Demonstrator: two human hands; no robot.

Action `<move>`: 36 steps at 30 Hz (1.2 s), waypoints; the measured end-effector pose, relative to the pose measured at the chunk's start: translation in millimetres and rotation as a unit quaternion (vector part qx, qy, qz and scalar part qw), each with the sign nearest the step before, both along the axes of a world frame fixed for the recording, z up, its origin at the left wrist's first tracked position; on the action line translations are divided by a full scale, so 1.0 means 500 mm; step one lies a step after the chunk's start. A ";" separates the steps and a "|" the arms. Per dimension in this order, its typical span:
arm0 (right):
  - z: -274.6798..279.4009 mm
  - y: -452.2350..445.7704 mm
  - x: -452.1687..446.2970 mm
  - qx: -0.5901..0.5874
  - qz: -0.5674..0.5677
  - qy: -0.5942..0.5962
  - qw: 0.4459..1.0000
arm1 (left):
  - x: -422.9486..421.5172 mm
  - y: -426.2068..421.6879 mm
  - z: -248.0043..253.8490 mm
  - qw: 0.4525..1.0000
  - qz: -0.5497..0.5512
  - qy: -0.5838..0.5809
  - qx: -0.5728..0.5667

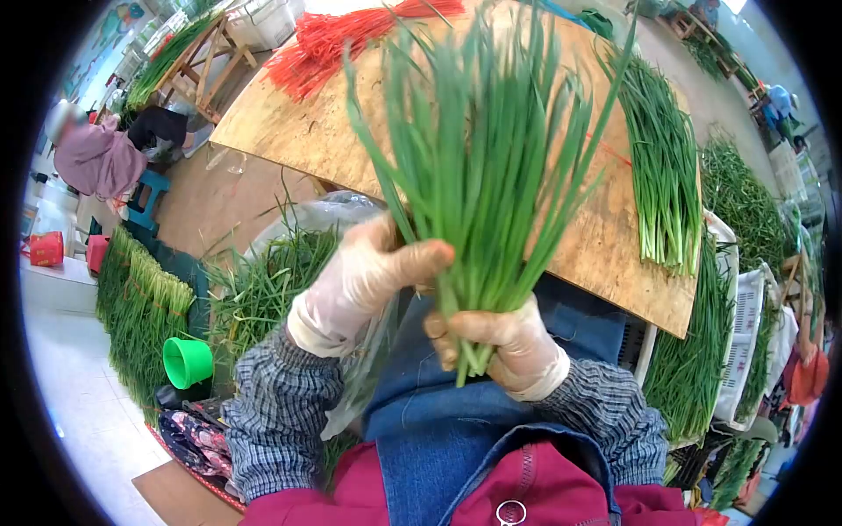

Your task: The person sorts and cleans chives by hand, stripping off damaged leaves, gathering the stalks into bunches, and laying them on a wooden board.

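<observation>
Green stalks (487, 188) upright, mid-frame

The right grip (516, 346), lower centre, is clenched round their lower part — greenery fanning above it, ends below. The left grip (358, 276) sits at their left side — whether grasping, I cannot tell.

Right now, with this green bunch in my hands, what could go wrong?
The green bunch fans out above, so outer blades might bend or slip loose. The right hand grips it low, near the stem ends, so the long tops could flop over.
</observation>
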State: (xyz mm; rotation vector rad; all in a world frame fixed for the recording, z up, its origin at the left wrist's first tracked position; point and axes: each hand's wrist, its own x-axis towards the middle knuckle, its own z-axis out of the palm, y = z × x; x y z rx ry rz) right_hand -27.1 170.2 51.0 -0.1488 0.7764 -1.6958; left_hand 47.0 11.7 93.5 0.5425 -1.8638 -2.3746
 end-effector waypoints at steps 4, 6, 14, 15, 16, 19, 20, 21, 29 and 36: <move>0.002 -0.046 0.029 -0.027 0.078 -0.024 0.996 | -0.015 -0.004 0.061 0.997 0.059 0.002 -0.040; -0.027 -0.059 0.054 -0.066 0.124 -0.067 0.988 | -0.016 -0.009 0.031 0.998 0.052 -0.035 0.018; -0.143 -0.034 0.103 -0.029 0.177 -0.193 0.965 | -0.005 -0.010 -0.137 0.967 0.044 -0.149 0.201; -0.141 -0.032 0.099 -0.032 0.174 -0.185 0.967 | -0.005 -0.009 -0.142 0.968 0.047 -0.142 0.202; -0.143 -0.025 0.091 -0.003 0.175 -0.148 0.973 | -0.005 -0.009 -0.150 0.968 0.051 -0.136 0.203; -0.131 -0.004 0.044 0.069 0.083 -0.066 0.992 | 0.000 -0.009 -0.138 0.964 0.055 -0.139 0.221; -0.135 -0.002 0.024 0.092 0.032 -0.042 0.994 | 0.001 -0.008 -0.133 0.963 0.055 -0.143 0.221; -0.135 -0.002 0.004 0.115 -0.020 -0.017 0.993 | 0.000 -0.008 -0.131 0.963 0.054 -0.147 0.221; -0.050 -0.089 -0.026 0.080 -0.129 0.048 0.987 | 0.009 0.048 -0.115 0.994 0.064 -0.045 0.074; 0.159 -0.075 -0.111 -0.077 -0.214 0.358 0.906 | -0.105 0.042 0.054 0.967 0.062 0.092 -0.229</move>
